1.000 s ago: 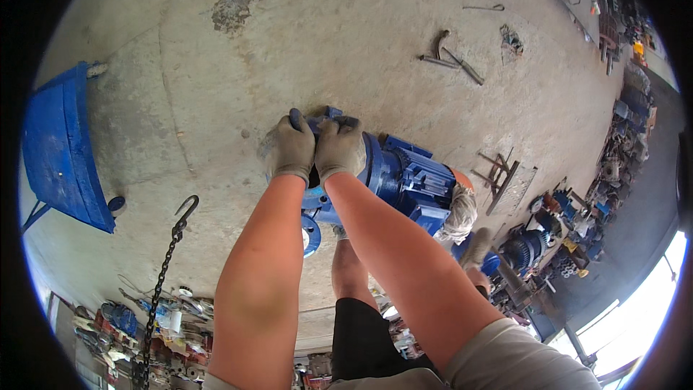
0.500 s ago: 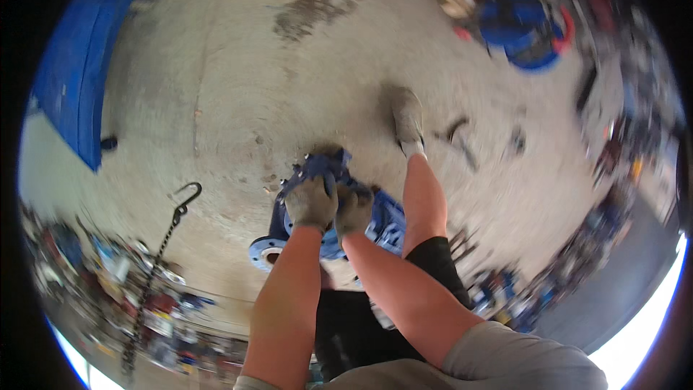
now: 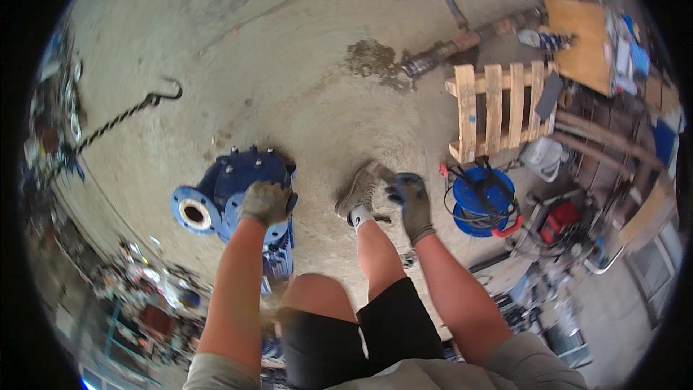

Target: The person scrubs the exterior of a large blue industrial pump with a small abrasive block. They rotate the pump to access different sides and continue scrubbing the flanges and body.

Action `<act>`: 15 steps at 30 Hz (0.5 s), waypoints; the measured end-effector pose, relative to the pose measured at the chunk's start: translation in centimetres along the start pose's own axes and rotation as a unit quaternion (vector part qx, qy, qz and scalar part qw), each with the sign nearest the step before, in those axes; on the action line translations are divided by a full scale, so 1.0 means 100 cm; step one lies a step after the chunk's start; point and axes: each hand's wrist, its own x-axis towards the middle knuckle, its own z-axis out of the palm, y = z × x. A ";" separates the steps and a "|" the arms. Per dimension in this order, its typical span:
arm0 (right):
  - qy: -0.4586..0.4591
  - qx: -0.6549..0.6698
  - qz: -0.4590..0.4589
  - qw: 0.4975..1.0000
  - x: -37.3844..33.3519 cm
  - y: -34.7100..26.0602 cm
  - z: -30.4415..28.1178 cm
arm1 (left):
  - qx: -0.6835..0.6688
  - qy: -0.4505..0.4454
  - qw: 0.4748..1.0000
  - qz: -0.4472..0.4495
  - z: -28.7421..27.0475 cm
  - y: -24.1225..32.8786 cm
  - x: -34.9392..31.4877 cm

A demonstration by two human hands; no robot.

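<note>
A blue flanged pump [image 3: 249, 167] stands on the floor at left of centre, its round flange [image 3: 193, 213] facing up and left. My left hand [image 3: 266, 204], in a grey-green glove with dark fingertips, is closed over the pump's near right part; what lies under the palm is hidden. My right hand [image 3: 410, 209], in a matching glove, is off the pump, low beside my shoe [image 3: 361, 191]. Its fingers are loosely bent and apart, with nothing visible in them. Close to its wrist, a dark curved piece [image 3: 382, 219] lies on the floor, partly hidden.
A blue cable reel [image 3: 484, 202] stands right of my right hand, with a wooden pallet [image 3: 493, 101] beyond it. A long rusty pipe [image 3: 469, 43] lies farther off. At left hangs a chain with a hook [image 3: 166, 92]. Clutter lines both sides.
My right hand has left the pump and moved right, near the shoe. My left hand stays on the pump. The view has swung right, bringing the pallet and pipe more fully in.
</note>
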 end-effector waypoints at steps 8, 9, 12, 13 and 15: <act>-0.270 -0.090 -0.055 0.957 0.070 -0.213 0.045 | -0.083 -0.036 0.996 0.018 0.008 -0.007 0.002; -0.298 -0.100 -0.041 0.948 0.080 -0.233 0.063 | -0.091 -0.037 0.995 0.027 0.008 -0.009 0.002; -0.369 -0.282 -0.120 0.877 0.118 -0.281 0.137 | -0.116 -0.046 0.992 0.033 0.003 -0.012 0.002; -0.405 -0.364 -0.168 0.822 0.131 -0.288 0.167 | -0.112 -0.056 0.992 0.003 0.000 -0.009 0.003; -0.470 -0.302 -0.011 0.830 0.154 -0.294 0.224 | -0.165 0.052 0.983 -0.061 -0.007 0.001 0.003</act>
